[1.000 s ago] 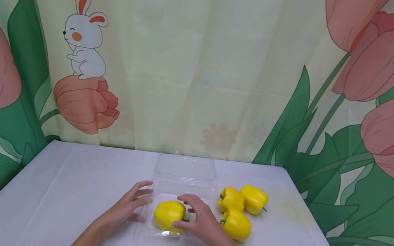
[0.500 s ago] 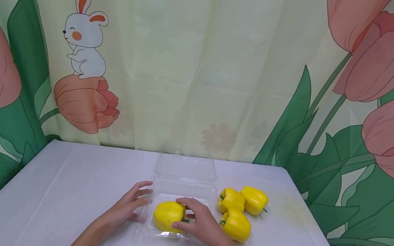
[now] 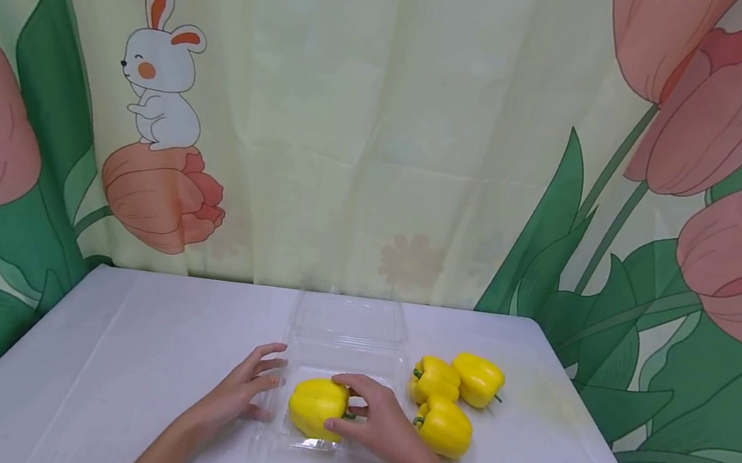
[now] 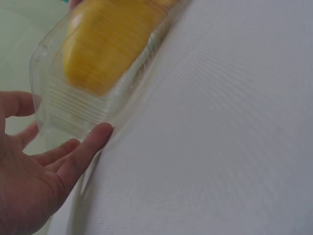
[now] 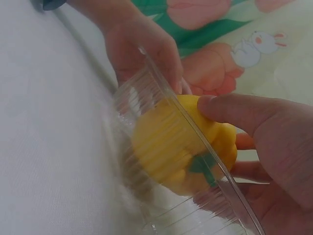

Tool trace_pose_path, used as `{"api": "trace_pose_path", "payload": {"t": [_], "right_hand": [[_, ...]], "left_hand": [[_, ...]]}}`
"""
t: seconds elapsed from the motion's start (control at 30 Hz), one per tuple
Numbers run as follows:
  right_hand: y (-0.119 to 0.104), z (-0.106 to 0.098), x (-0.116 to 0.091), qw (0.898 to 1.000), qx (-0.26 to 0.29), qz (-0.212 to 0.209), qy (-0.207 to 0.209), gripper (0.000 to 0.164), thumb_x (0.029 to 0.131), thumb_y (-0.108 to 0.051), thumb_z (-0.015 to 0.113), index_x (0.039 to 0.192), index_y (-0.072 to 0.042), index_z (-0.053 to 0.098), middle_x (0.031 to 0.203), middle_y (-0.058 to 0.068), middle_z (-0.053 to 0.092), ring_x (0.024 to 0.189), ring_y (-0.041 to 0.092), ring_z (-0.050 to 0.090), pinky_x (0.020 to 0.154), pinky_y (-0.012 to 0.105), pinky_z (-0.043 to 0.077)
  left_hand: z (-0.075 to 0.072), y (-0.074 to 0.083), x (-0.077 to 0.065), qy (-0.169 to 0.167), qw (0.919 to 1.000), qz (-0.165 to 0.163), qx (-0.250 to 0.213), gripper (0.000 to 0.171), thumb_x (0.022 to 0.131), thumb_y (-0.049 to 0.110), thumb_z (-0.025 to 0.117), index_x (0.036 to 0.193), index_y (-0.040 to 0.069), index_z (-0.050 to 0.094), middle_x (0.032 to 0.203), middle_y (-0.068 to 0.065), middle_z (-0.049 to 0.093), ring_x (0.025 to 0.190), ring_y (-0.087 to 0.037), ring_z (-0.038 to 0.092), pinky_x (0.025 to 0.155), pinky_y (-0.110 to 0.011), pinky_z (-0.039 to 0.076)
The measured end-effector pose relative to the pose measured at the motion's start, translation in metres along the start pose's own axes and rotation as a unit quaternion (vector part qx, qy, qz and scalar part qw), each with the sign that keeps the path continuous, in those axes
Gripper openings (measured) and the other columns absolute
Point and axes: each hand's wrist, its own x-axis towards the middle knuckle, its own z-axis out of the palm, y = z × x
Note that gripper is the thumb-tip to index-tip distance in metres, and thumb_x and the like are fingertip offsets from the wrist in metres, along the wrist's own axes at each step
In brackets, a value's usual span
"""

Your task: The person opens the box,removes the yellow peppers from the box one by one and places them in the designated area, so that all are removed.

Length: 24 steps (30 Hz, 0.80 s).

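Observation:
A yellow bell pepper (image 3: pixel 314 407) lies in the base of a clear plastic clamshell box (image 3: pixel 280 429), its green stem pointing right. My right hand (image 3: pixel 381 424) holds this pepper from the stem side, thumb on the near side and fingers on the far side; the right wrist view shows the thumb on the pepper (image 5: pixel 171 142) above the box rim. At the box's left side, my left hand (image 3: pixel 236 387) rests with spread fingers. In the left wrist view, its fingertips (image 4: pixel 100 131) touch or nearly touch the ribbed wall (image 4: pixel 73 105). The pepper's underside is seen only through plastic.
The box's lid (image 3: pixel 348 319) lies folded back toward the curtain. Three more yellow peppers, a left one (image 3: pixel 437 379), a far one (image 3: pixel 478 379) and a near one (image 3: pixel 445 427), sit right of the box on the white tablecloth (image 3: pixel 136 357). A printed curtain (image 3: pixel 327 140) hangs behind.

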Motion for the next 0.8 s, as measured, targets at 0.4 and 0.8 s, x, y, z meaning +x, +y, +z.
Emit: {"api": "trace_pose_path", "payload": {"t": [0.4, 0.8], "right_hand": [[0.001, -0.006, -0.002, 1.000, -0.004, 0.000, 0.014, 0.056, 0.085, -0.036, 0.073, 0.135, -0.022, 0.053, 0.136, -0.004, 0.055, 0.119, 0.017, 0.056, 0.094, 0.030, 0.054], [-0.003, -0.017, -0.008, 0.998, -0.011, -0.028, 0.055, 0.055, 0.087, -0.035, 0.071, 0.136, -0.021, 0.052, 0.136, -0.002, 0.055, 0.120, 0.020, 0.056, 0.094, 0.033, 0.054]], "left_hand": [[-0.001, 0.002, 0.001, -0.008, 0.9999, 0.004, -0.005, 0.056, 0.098, 0.024, 0.054, 0.148, 0.025, 0.030, 0.153, -0.017, 0.034, 0.133, -0.039, 0.042, 0.074, -0.042, 0.059], [-0.001, 0.001, -0.001, -0.010, 0.9999, 0.002, -0.009, 0.055, 0.098, 0.023, 0.054, 0.147, 0.025, 0.030, 0.153, -0.017, 0.034, 0.133, -0.040, 0.042, 0.074, -0.044, 0.059]]}}
